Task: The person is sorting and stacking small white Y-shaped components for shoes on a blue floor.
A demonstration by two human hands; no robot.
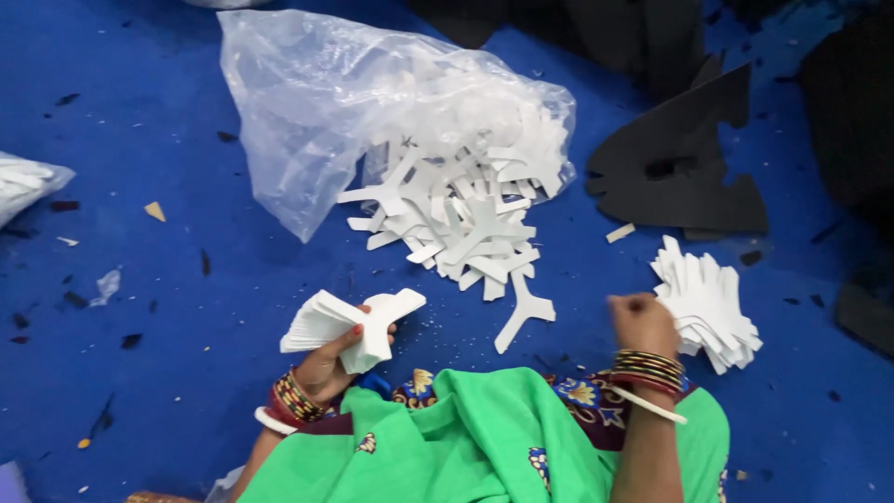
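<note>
My left hand (333,359) grips a stack of white Y-shaped foam cutouts (349,321), fanned out above my wrist with its bangles. My right hand (641,321) is closed in a fist, with nothing visible in it, right beside a second neat stack of white cutouts (710,303) that lies on the blue floor. A loose pile of the same white cutouts (461,219) spills from a clear plastic bag (326,102) ahead of me. One single cutout (523,312) lies apart between my hands.
Black foam sheets (684,158) with cut-out shapes lie at the back right. Green cloth (466,438) covers my lap. Another plastic bag (23,182) sits at the left edge. Small scraps dot the blue floor (149,307).
</note>
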